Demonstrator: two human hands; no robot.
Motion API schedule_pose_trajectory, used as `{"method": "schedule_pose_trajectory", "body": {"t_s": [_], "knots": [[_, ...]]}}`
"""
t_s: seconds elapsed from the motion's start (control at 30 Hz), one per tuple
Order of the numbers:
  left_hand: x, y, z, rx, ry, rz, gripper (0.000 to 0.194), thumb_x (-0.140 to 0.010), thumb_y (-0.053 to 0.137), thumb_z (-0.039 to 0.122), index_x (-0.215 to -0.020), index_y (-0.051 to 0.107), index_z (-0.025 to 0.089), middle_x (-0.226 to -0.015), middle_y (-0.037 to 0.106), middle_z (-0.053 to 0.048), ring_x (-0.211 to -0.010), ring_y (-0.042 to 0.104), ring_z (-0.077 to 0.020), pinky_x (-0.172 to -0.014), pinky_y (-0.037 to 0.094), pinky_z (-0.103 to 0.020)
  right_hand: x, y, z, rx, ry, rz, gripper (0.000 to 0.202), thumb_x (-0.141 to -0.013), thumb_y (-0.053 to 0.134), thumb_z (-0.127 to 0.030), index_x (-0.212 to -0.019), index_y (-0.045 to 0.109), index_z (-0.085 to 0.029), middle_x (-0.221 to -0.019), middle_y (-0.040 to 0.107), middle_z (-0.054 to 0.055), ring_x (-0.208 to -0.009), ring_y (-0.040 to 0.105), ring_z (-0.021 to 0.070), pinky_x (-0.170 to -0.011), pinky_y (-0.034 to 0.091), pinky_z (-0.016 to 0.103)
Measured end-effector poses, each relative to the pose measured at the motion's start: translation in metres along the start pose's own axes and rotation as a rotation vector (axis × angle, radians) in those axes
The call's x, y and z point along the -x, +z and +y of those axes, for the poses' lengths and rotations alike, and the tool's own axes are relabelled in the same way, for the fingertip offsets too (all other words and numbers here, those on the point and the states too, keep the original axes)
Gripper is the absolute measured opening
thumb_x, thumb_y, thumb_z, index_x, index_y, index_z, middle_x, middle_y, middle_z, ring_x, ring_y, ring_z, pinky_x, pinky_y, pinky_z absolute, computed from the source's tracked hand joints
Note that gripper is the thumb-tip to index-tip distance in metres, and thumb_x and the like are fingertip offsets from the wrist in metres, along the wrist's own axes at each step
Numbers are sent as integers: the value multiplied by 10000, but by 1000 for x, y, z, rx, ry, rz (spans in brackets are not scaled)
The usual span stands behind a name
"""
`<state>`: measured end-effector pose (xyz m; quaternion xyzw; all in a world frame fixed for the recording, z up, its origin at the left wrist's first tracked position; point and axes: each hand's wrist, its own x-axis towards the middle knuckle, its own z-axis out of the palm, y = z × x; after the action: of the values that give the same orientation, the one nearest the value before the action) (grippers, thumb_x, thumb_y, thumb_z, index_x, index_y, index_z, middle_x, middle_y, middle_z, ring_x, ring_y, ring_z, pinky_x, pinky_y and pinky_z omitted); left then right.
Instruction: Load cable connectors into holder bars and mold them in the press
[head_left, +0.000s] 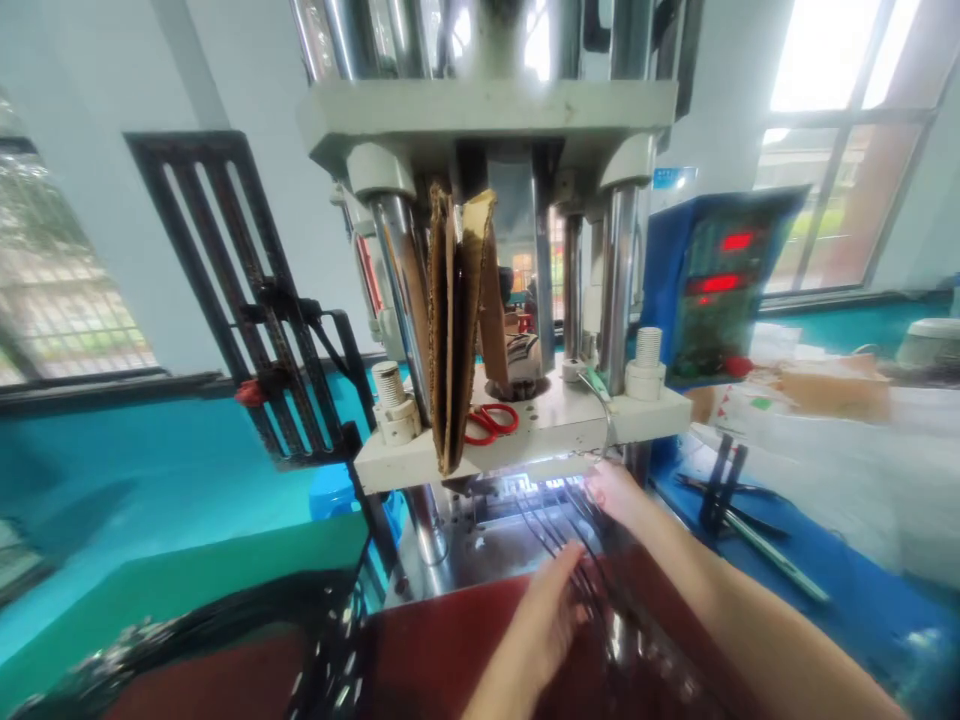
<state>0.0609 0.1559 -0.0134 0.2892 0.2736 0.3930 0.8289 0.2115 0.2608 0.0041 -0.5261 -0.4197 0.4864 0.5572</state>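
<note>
Several thin black cables [551, 535] run from under the white machine plate [555, 432] down to the dark red table. My left hand [559, 605] is closed around these cables above the table's edge. Farther forward and to the right, my right hand [609, 490] is at the front edge of the lower machine opening, beside the cable ends, with its fingers curled together. What its fingertips hold is too small and blurred to make out. Beneath the plate, a shiny metal bed [487, 550] shows behind the cables.
Red-handled scissors [493, 424] and upright cardboard pieces [454, 330] are on the plate. A black cable bundle [225, 610] lies at the left of the red table [427, 650]. Tools rest on a blue surface [847, 560] at right, below a control box [720, 285].
</note>
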Motion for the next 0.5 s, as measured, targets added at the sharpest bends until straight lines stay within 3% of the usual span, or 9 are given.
{"method": "schedule_pose_trajectory", "body": {"t_s": [0.07,0.13,0.23,0.3,0.4,0.5], "knots": [[2,17,-7,146,-57,-35,395,-694,631,387,-941,537,93,-818,605,-78,-700,575,-136,-665,426,-241,22,-7,4,-32,13,57,246,-851,445,-353,-715,488,-152,-473,411,-83,-330,318,33,-310,238,160],[4,34,-13,231,-114,-71,349,-745,580,350,-962,546,79,-815,613,-95,-707,583,-151,-699,429,-268,43,-13,4,-59,6,93,209,-789,485,-332,-654,459,-174,-399,379,-86,-300,304,45,-292,188,171],[10,53,-20,226,-147,-75,235,-783,521,283,-910,553,88,-626,555,-30,-533,528,-115,-574,413,-254,69,-25,0,-103,-26,139,170,-715,511,-335,-653,459,-185,-380,413,-72,-296,321,57,-296,179,175],[14,60,-24,217,-178,-69,165,-798,498,251,-822,544,94,-496,425,35,-406,408,-63,-461,334,-198,81,-36,-2,-135,-56,160,183,-694,517,-363,-680,467,-187,-410,455,-61,-303,329,55,-304,177,174],[28,65,-34,227,-265,-113,167,-817,469,231,-733,518,96,-445,271,78,-342,242,-18,-388,172,-149,94,-54,-1,-165,-80,196,212,-674,531,-390,-705,472,-189,-449,482,-50,-327,367,65,-311,216,181],[51,71,-52,157,-342,-220,164,-783,522,253,-715,520,104,-438,259,79,-337,208,-14,-380,110,-157,107,-75,2,-161,-87,227,207,-685,513,-397,-698,446,-202,-470,480,-50,-343,389,70,-325,267,190]]}}
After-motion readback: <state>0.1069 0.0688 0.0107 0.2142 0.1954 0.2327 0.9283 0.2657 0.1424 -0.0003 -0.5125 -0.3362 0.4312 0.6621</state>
